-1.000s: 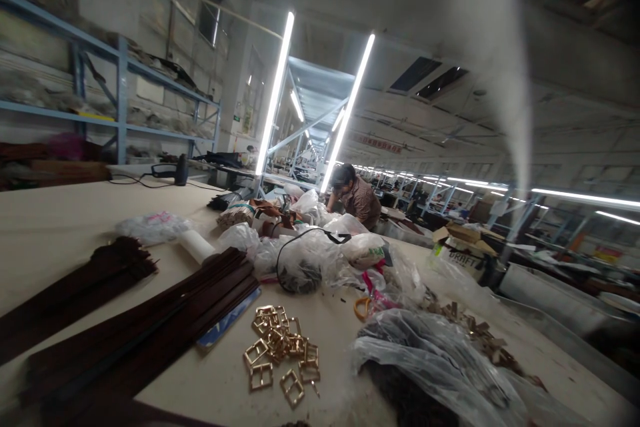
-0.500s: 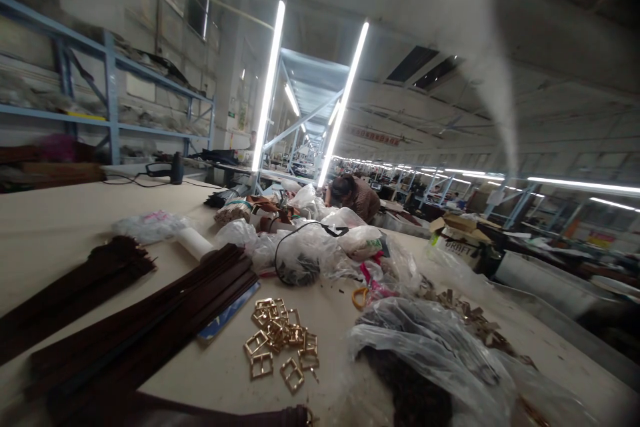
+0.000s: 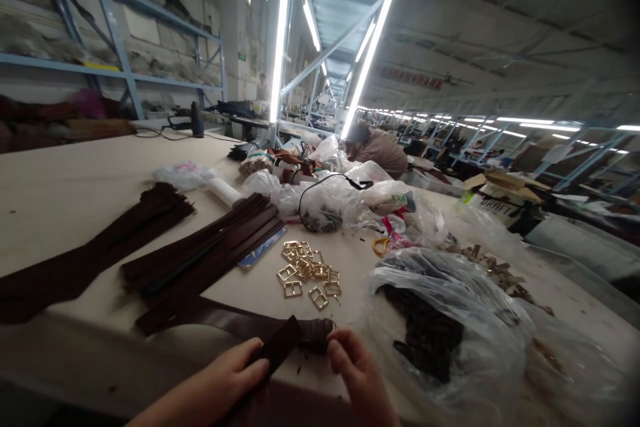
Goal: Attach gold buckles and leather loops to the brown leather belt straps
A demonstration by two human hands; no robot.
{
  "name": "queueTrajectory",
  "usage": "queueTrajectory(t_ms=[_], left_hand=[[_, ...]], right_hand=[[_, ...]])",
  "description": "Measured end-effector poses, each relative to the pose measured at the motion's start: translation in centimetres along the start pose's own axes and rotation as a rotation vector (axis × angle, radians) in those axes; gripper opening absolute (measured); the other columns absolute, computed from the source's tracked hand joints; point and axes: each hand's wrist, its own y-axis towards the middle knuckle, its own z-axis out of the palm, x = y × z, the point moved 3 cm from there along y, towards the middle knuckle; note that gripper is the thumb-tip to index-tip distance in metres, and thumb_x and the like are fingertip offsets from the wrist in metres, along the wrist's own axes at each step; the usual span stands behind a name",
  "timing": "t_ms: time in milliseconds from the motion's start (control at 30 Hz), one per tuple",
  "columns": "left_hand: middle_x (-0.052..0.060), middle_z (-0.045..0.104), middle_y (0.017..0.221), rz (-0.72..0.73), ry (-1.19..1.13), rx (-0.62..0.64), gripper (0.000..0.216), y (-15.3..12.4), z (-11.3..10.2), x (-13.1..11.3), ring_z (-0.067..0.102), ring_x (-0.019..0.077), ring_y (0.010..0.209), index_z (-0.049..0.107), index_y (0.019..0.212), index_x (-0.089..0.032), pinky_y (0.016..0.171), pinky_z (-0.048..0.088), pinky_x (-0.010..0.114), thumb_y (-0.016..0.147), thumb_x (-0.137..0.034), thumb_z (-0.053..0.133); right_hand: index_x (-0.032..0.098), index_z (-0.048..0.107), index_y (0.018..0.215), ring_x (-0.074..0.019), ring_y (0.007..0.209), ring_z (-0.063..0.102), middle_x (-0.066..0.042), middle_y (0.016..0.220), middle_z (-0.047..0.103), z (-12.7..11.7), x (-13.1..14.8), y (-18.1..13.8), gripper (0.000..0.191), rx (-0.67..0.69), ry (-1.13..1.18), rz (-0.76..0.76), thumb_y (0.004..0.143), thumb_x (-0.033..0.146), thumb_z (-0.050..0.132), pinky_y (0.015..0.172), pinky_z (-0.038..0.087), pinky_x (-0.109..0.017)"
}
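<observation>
My left hand [image 3: 243, 370] grips a dark brown leather strap [image 3: 284, 345] between thumb and fingers, its free end pointing up and to the right. My right hand [image 3: 357, 370] is closed in a pinch just right of it; what its fingertips hold is too small to tell. By those fingertips is the looped end of a brown leather belt [image 3: 227, 317] lying along the table's front. Beyond it lies a pile of gold buckles [image 3: 305, 267]. Stacked dark brown straps [image 3: 200, 250] lie on the left, partly over a blue card [image 3: 263, 248].
A second bundle of straps [image 3: 100, 243] lies further left. On the right, a clear plastic bag [image 3: 480, 320] holds dark pieces. Plastic bags [image 3: 340, 200] and yellow-handled scissors [image 3: 380, 247] are heaped behind the buckles. Another person [image 3: 383, 150] bends over at the back.
Both my hands have come into view at the front, the left one with a strap. The view has tilted down, so the table's front edge shows.
</observation>
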Motion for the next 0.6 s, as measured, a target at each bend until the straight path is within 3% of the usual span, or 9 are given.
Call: queueTrajectory(t_ms=[100, 200, 333, 500, 600], left_hand=[[0.0, 0.06, 0.074, 0.001, -0.053, 0.003, 0.037, 0.3, -0.5, 0.4, 0.049, 0.0094, 0.047, 0.048, 0.086, -0.016, 0.044, 0.037, 0.019, 0.075, -0.052, 0.044], [0.0, 0.059, 0.074, 0.02, -0.109, -0.026, 0.037, 0.8, -0.7, 1.1, 0.05, 0.0096, 0.046, 0.046, 0.084, -0.017, 0.044, 0.036, 0.02, 0.073, -0.052, 0.046], [0.001, 0.06, 0.075, 0.035, -0.194, -0.026, 0.038, 1.3, -0.8, 1.6, 0.049, 0.0085, 0.045, 0.044, 0.088, -0.016, 0.044, 0.034, 0.02, 0.075, -0.052, 0.044], [0.001, 0.061, 0.074, -0.037, -0.252, -0.042, 0.041, 0.9, -1.1, 1.6, 0.05, 0.0086, 0.046, 0.043, 0.09, -0.016, 0.044, 0.032, 0.019, 0.073, -0.053, 0.047], [0.0, 0.06, 0.072, -0.037, -0.274, -0.011, 0.043, 1.1, -0.7, 2.0, 0.05, 0.0089, 0.045, 0.043, 0.089, -0.017, 0.042, 0.032, 0.019, 0.071, -0.056, 0.048]], right_hand=[[0.017, 0.056, 0.082, -0.014, 0.062, 0.051, -0.001, 0.066, 0.055, -2.7, 1.4, 3.2, 0.03, -0.126, -0.18, -0.083, 0.079, 0.045, 0.048, 0.057, 0.041, -0.023], [0.016, 0.056, 0.084, -0.0148, 0.065, 0.055, -0.003, 0.072, 0.06, -3.7, 1.9, 6.5, 0.026, -0.096, -0.496, -0.113, 0.082, 0.038, 0.042, 0.061, 0.042, -0.024], [0.019, 0.06, 0.085, -0.0145, 0.078, 0.059, -0.004, 0.087, 0.065, -1.9, 0.8, 9.8, 0.019, 0.032, -0.89, -0.036, 0.08, 0.029, 0.045, 0.069, 0.04, -0.022], [0.016, 0.061, 0.079, -0.0241, 0.078, 0.061, -0.011, 0.082, 0.065, 0.1, -0.5, 12.3, 0.028, 0.066, -1.08, 0.138, 0.07, 0.043, 0.056, 0.062, 0.038, -0.029], [0.015, 0.06, 0.083, -0.0274, 0.084, 0.06, -0.014, 0.09, 0.065, 0.8, -0.8, 13.1, 0.029, 0.085, -1.147, 0.176, 0.067, 0.041, 0.059, 0.064, 0.039, -0.031]])
